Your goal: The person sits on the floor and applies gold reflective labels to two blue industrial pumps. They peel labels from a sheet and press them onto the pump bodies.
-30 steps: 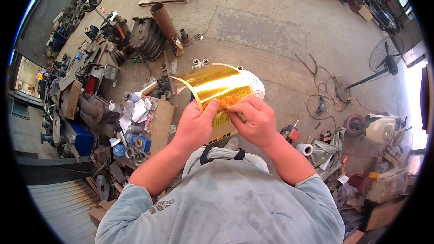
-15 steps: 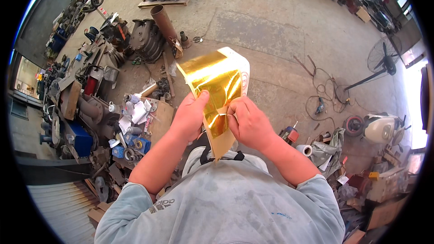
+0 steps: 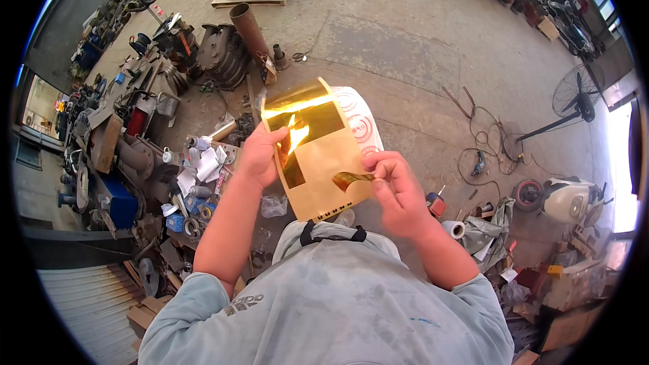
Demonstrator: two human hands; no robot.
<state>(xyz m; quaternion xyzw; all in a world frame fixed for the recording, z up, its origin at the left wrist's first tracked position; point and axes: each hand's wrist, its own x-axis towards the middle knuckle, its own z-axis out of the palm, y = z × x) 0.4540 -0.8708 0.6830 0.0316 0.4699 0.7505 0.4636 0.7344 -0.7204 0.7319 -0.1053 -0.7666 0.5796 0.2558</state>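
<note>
In front of my chest is a sheet of shiny gold adhesive foil (image 3: 323, 120) on tan backing paper (image 3: 328, 159). My left hand (image 3: 260, 155) grips its left edge, thumb on top of the foil. Bare backing shows across the middle and lower right, while gold remains along the top and down the left side. Between the thumb and fingers of my right hand (image 3: 400, 192) is a small curled gold foil strip (image 3: 351, 179), over the bare backing. A white sheet with red round prints (image 3: 364, 125) sticks out behind the right edge.
At left stand a rusty upright pipe (image 3: 249, 30), a large metal casting (image 3: 222, 57) and a cluttered bench with papers (image 3: 208, 165). To the right are a pedestal fan (image 3: 580, 98), a scooter (image 3: 564, 196), a drill (image 3: 479, 162) with looping cable, and a white roll (image 3: 454, 229).
A foil strip has come away from the sheet in my right hand, which moved right and down. My left hand shifted left, and the sheet now lies flatter with bare backing showing.
</note>
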